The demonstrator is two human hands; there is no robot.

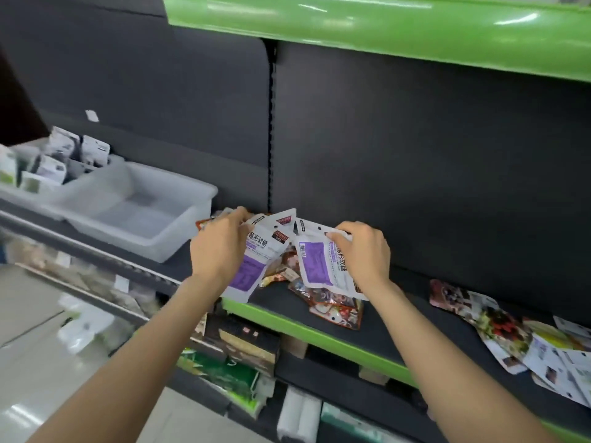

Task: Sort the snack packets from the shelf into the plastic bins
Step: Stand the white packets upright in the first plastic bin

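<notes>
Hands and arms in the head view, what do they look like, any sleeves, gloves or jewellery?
Both forearms are bare up to the frame edge, with no sleeve showing. The left hand and the right hand wear no gloves, and no watch, ring or bracelet is visible on what shows.

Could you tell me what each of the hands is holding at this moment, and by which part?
The left hand grips a white-and-purple packet by its top edge; the right hand grips a matching packet near its top right corner.

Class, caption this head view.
Both hands, left hand and right hand, grip purple-and-white snack packets beside an empty plastic bin.
</notes>
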